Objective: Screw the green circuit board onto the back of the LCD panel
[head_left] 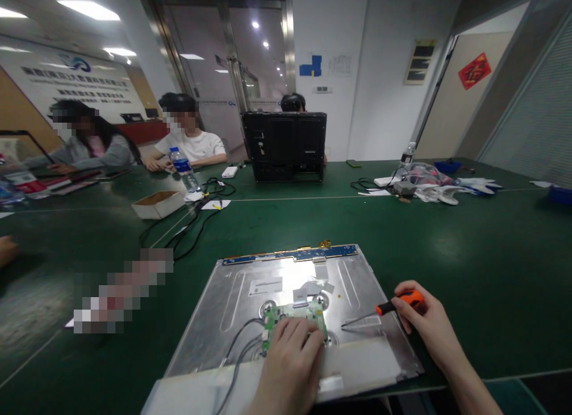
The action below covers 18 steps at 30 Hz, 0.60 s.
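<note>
A silvery metal panel (pixel 210 320) lies at the near edge of the table, with a blue circuit strip (pixel 295 254) along its far side. Near its middle is a green circuit board (pixel 277 315) with dark cables (pixel 239 337) running from its left side. My left hand (pixel 292 358) rests over the board, fingers bent; its fingertips and anything under them are hard to make out. At the panel's right side, my right hand (pixel 424 323) holds an orange and black screwdriver (pixel 409 299), its tip pointing left, low over the panel.
A white open box (pixel 158 205), black cables (pixel 196 224) and a water bottle (pixel 183 168) are at the left. A black monitor (pixel 286 147) stands at the far side. White gloves (pixel 442 193) lie at the far right. People sit across the green table (pixel 482 254).
</note>
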Motion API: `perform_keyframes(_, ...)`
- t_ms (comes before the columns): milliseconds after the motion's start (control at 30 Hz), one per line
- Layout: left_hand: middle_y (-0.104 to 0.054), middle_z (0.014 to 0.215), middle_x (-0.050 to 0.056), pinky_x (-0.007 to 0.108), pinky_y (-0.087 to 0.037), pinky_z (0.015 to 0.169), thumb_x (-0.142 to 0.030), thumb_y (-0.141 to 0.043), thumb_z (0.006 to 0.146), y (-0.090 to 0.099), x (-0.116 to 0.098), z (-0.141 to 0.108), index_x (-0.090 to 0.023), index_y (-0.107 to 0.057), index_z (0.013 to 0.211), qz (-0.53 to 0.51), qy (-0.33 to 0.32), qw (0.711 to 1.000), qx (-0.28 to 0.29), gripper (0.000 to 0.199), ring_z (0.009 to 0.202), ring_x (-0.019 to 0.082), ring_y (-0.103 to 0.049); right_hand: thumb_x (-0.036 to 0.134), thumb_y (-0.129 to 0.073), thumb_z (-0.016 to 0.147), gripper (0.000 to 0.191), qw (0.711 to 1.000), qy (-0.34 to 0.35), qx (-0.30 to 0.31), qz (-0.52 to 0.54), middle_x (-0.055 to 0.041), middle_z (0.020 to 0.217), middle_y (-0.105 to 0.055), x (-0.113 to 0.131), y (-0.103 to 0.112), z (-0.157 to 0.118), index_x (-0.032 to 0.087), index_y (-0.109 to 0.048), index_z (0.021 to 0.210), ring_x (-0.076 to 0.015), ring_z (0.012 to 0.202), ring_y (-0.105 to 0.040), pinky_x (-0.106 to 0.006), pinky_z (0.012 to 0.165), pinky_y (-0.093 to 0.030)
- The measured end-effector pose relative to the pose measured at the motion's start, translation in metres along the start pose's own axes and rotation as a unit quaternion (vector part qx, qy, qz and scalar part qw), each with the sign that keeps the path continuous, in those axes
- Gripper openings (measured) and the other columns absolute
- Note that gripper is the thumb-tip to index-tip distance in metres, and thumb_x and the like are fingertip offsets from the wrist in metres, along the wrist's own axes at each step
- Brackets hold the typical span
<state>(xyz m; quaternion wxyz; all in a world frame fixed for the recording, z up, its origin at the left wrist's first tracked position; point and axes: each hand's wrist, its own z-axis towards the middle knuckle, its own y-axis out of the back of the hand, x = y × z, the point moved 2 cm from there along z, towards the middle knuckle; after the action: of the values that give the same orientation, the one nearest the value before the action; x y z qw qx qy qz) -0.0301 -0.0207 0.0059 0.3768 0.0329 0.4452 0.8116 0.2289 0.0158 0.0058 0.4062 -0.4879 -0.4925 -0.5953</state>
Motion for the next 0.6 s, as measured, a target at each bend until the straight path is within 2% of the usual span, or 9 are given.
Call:
perform_keyframes(100,-0.064,0.086,0.006,0.036,-0.042,0.074,-0.005,-0.041,0.087,0.003,0.000,-0.012,-0.019,-0.060,0.096,0.027,-0.035,0.999,0.013,0.024,0.078,0.021,-0.056,0.055,-0.067,0.074,0.038,1.000,0.017,-0.001,0.003,0.0065,0.050,-0.045,0.009,-0.008,0.005,0.021,-0.055,0.083,-0.0117,0.042,-0.042,-0.024,0.043,-0.034)
perform_keyframes(233,-0.060,0.072,0.005,0.033,-0.040,0.061,-0.009,-0.040,0.091,-0.005,-0.006,-0.022,-0.016,-0.059,0.097,0.068,-0.094,0.993,-0.004,0.021,0.064,0.020,-0.054,0.056,-0.063,0.077,0.037,0.999,0.050,-0.005,0.015,0.0044,0.052,-0.048,0.024,-0.026,0.012,0.020,-0.055,0.083,-0.0127,0.044,-0.045,-0.025,0.044,-0.037)
perform_keyframes(267,-0.059,0.069,0.004,0.032,-0.039,0.059,-0.010,-0.038,0.092,-0.010,-0.008,-0.023,-0.015,-0.058,0.097,0.074,-0.106,0.992,-0.010,0.021,0.061,0.020,-0.053,0.056,-0.063,0.078,0.037,0.998,0.061,0.003,0.014,0.0044,0.053,-0.048,0.028,-0.032,0.014,0.020,-0.055,0.082,-0.0125,0.044,-0.045,-0.024,0.043,-0.036)
perform_keyframes(333,-0.055,0.062,0.003,0.031,-0.035,0.055,-0.012,-0.029,0.096,-0.018,-0.011,-0.024,-0.016,-0.058,0.091,0.082,-0.110,0.989,-0.060,0.029,0.056,0.019,-0.051,0.055,-0.062,0.079,0.036,0.995,0.094,0.035,-0.004,0.0044,0.053,-0.048,0.038,-0.042,0.019,0.020,-0.053,0.078,-0.0120,0.043,-0.046,-0.024,0.042,-0.036)
perform_keyframes(433,-0.055,0.063,0.003,0.031,-0.035,0.053,-0.015,-0.025,0.099,-0.025,-0.015,-0.021,-0.015,-0.057,0.094,0.090,-0.097,0.990,-0.041,0.033,0.055,0.019,-0.052,0.050,-0.058,0.083,0.032,0.983,0.158,0.076,-0.049,0.0047,0.055,-0.047,0.055,-0.056,0.026,0.021,-0.051,0.074,-0.0110,0.045,-0.048,-0.023,0.044,-0.037)
perform_keyframes(600,-0.057,0.064,0.002,0.029,-0.038,0.055,-0.018,-0.028,0.100,-0.019,-0.018,-0.015,-0.014,-0.057,0.097,0.114,-0.116,0.987,-0.021,0.029,0.054,0.017,-0.055,0.039,-0.056,0.086,0.023,0.950,0.262,0.127,-0.115,0.0064,0.053,-0.046,0.078,-0.074,0.039,0.021,-0.049,0.074,-0.0094,0.046,-0.045,-0.021,0.046,-0.034)
